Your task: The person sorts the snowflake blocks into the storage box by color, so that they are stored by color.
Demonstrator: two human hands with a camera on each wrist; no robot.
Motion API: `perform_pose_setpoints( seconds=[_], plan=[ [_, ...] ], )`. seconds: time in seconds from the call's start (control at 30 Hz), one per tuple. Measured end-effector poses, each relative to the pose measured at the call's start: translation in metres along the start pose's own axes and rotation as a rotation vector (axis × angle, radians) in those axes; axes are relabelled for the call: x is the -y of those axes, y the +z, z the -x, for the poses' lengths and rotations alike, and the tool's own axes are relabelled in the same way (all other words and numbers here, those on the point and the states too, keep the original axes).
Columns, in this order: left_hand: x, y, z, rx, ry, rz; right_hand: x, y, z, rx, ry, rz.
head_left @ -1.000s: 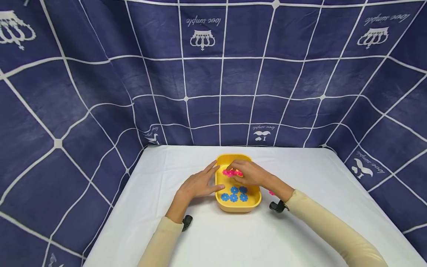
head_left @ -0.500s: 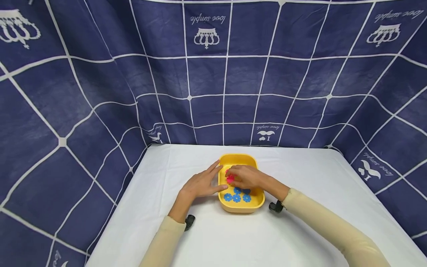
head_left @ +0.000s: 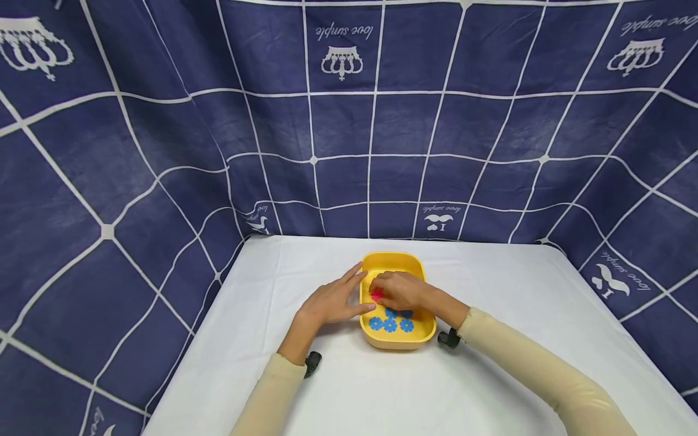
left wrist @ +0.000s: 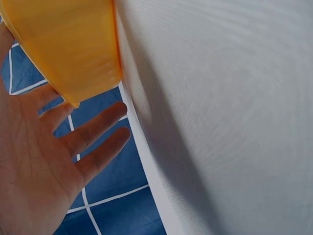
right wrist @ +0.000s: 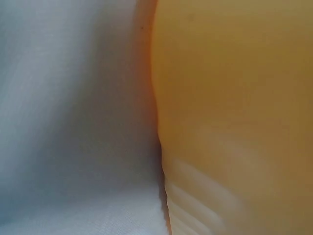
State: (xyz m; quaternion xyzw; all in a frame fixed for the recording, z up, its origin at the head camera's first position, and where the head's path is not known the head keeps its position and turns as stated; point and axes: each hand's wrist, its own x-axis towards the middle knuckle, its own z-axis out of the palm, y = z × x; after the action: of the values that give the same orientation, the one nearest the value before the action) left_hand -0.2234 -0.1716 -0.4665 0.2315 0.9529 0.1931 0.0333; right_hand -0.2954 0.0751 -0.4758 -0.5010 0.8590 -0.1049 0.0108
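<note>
A yellow tray stands on the white table. Several blue flower-shaped pieces lie at its near end. My right hand reaches into the tray, fingers curled over pink flower pieces, of which only a small part shows at its fingertips. My left hand rests flat on the table with straight fingers against the tray's left wall. In the left wrist view that hand is spread beside the tray's outer wall. The right wrist view holds only the tray's wall, blurred.
The table's white cloth runs wide on both sides of the tray and towards me. A dark blue curtain with white lines closes off the back and both sides. The table's far edge lies just past my left fingers.
My right hand has drawn the pink pieces from the tray's far part towards the blue ones, covering most of them. The left hand has stayed against the tray.
</note>
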Motion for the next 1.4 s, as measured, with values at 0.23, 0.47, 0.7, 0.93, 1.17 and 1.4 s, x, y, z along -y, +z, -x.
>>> perform_pose_setpoints(
  seconds=[0.23,0.47,0.7,0.93,1.17,1.4],
  plan=[
    [-0.003,0.002,-0.002,-0.001,0.009,-0.006,-0.003,0.001,0.001,-0.008,0.011,0.027],
    [-0.004,0.001,-0.003,-0.005,0.021,-0.007,-0.002,-0.002,0.004,-0.004,0.021,0.023],
    [-0.004,0.001,-0.003,-0.010,0.018,-0.015,0.001,-0.012,0.006,-0.056,-0.007,0.001],
    [-0.003,0.001,-0.002,-0.008,0.002,0.003,0.008,-0.023,0.008,-0.077,0.024,-0.024],
    [-0.002,0.002,-0.001,-0.008,-0.003,0.000,0.011,-0.031,0.012,-0.093,0.051,-0.038],
    [-0.003,0.001,0.000,-0.003,-0.006,0.008,0.015,-0.039,0.017,-0.128,0.073,-0.040]
  ],
)
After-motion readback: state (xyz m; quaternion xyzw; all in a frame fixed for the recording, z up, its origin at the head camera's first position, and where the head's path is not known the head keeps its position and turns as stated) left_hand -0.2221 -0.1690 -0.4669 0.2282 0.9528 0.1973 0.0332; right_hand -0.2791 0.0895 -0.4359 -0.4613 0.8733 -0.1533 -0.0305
